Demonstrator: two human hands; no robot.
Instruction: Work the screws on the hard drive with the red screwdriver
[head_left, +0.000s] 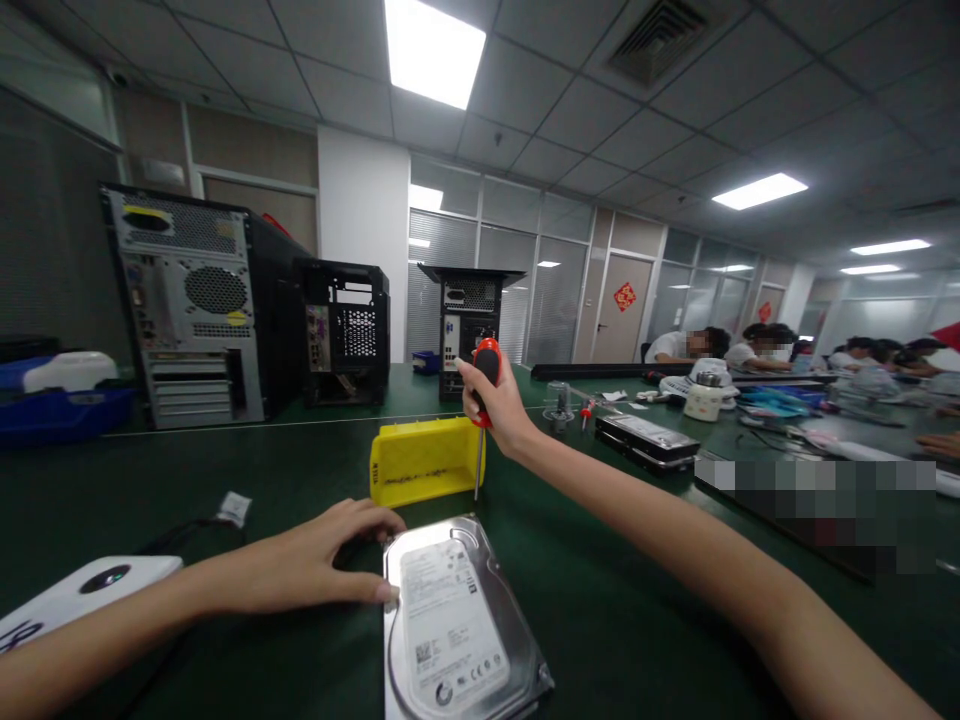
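A silver hard drive (pixel 454 620) with a white label lies flat on the green tabletop, close in front of me. My left hand (pixel 352 555) grips its left edge, thumb on the near side and fingers curled at the far left corner. My right hand (pixel 499 400) is wrapped round the red and black handle of a screwdriver (pixel 487 375). Its shaft points down, with the tip just beyond the drive's far edge, seemingly apart from it. Behind the drive, a yellow bin (pixel 427 465) has small dark pieces in it, too small to name.
Computer cases (pixel 217 300) stand along the back left. At far left is a blue bin (pixel 64 405), with a white device (pixel 90 590) nearer me. Stacked drives (pixel 649 440), a small red screwdriver (pixel 587 412) and a jar (pixel 703 398) are right. Several people sit beyond.
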